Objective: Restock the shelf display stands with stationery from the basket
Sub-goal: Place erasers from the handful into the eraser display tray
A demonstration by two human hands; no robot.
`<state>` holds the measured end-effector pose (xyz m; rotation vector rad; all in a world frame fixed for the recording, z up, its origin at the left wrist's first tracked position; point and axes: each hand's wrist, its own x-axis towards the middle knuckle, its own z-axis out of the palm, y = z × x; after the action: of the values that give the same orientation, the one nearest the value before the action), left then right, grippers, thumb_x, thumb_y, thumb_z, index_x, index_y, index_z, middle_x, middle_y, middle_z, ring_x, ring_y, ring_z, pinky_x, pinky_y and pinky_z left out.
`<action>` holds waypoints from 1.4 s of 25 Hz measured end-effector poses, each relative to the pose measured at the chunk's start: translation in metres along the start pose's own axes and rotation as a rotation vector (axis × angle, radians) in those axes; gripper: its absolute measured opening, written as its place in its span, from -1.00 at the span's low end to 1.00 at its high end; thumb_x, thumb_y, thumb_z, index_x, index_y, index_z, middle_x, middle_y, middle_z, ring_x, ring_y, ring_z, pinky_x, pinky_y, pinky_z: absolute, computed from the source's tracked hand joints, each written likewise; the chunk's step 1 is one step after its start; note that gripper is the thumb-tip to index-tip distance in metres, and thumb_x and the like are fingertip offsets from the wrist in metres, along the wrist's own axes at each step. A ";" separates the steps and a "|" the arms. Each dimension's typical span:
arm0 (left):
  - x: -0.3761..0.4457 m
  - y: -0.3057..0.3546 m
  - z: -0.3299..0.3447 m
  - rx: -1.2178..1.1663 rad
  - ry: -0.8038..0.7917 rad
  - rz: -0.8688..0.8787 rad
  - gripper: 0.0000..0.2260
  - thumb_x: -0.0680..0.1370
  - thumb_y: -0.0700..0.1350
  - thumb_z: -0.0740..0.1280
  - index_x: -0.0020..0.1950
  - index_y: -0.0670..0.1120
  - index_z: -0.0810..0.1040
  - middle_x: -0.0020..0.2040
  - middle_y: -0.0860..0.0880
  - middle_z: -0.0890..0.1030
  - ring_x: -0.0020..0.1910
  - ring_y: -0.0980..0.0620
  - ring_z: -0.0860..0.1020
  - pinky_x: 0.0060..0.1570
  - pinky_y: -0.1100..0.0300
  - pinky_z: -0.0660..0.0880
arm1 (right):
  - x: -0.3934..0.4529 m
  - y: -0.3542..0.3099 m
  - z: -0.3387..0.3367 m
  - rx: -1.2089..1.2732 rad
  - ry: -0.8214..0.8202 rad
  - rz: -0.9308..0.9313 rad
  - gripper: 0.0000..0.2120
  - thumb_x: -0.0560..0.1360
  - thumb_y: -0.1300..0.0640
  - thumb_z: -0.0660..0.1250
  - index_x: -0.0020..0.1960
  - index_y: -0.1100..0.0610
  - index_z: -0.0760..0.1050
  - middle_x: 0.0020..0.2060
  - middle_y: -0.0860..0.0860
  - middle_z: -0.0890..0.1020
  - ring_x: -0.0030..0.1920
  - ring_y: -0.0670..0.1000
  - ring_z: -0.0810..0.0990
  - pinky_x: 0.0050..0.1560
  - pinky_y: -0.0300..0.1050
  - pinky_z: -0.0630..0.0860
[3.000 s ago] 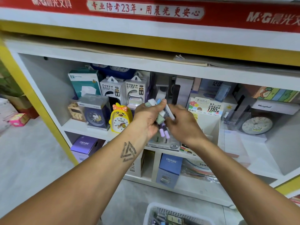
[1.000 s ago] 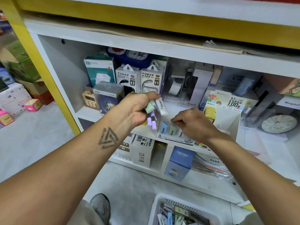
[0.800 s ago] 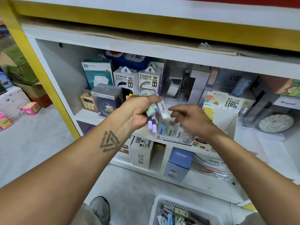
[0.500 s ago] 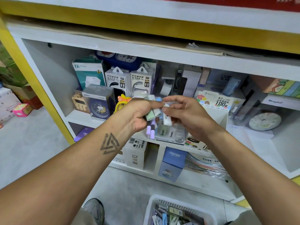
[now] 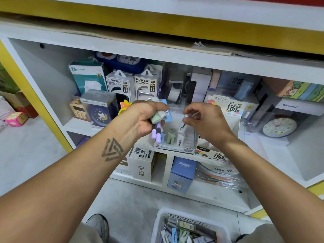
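Step in hand: feeding one white lead box (image 5: 182, 127) into the display stand (image 5: 175, 146) on the middle shelf (image 5: 84, 128). Restock looks partly done, since the stand already has a blue, a green and a white box in its front slots, and the rows behind look empty.

Right hand (image 5: 206, 120): thumb and fingertips pinch the top end of the white box. The box hangs nearly upright, lower end just above the stand's right-hand slots, at about 7 o'clock from the hand. Can't tell if it's touching the stand yet.

Left hand (image 5: 140, 118): closed around a bundle (image 5: 160, 114) of green, white and blue boxes plus two purple-capped pens (image 5: 156, 134) sticking out below at 6 o'clock. The bundle sits just beside the stand, at about 10 o'clock from it, and near the right hand at its 9 o'clock.

Next move, my read: lower the white box straight into an open slot, keep it upright so it doesn't jam against the divider, release, then pull the next box from the left hand. Risk: the left grip is crowded, so a box or pen could slip when one is drawn out.

Basket (image 5: 158, 223) is on the floor at 6 o'clock, well apart from both hands, with plenty of stock in it.
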<state>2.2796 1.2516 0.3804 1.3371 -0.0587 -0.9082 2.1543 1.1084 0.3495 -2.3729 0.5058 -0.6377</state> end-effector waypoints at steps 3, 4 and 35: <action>0.000 0.000 -0.001 0.000 -0.002 -0.008 -0.84 0.52 -0.35 0.38 0.07 -0.22 0.51 -0.23 -0.18 0.55 -0.32 -0.05 0.51 -0.32 0.14 0.47 | -0.002 0.005 0.006 -0.133 -0.066 -0.039 -0.87 0.47 0.23 0.50 0.00 0.08 0.66 -0.19 -0.09 0.62 -0.23 -0.17 0.57 -0.16 -0.37 0.46; 0.000 0.000 -0.001 -0.004 -0.005 -0.009 -0.83 0.52 -0.35 0.37 0.09 -0.22 0.51 -0.22 -0.18 0.56 -0.32 -0.05 0.51 -0.32 0.14 0.47 | -0.003 0.007 0.008 -0.159 -0.082 -0.046 -0.87 0.48 0.24 0.49 0.00 0.10 0.66 -0.18 -0.06 0.63 -0.23 -0.13 0.57 -0.16 -0.34 0.46; 0.003 0.003 -0.005 -0.012 -0.092 -0.034 -0.93 0.57 -0.33 0.30 -0.10 -0.23 0.54 -0.23 -0.15 0.55 -0.32 0.01 0.48 -0.22 0.17 0.45 | -0.003 -0.013 0.003 0.860 -0.281 0.256 -0.35 0.43 0.41 0.46 0.44 0.06 0.41 -0.23 0.21 0.68 -0.11 0.27 0.73 -0.04 -0.04 0.67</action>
<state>2.2859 1.2543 0.3806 1.2877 -0.1018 -0.9976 2.1559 1.1208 0.3549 -1.5147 0.3105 -0.2995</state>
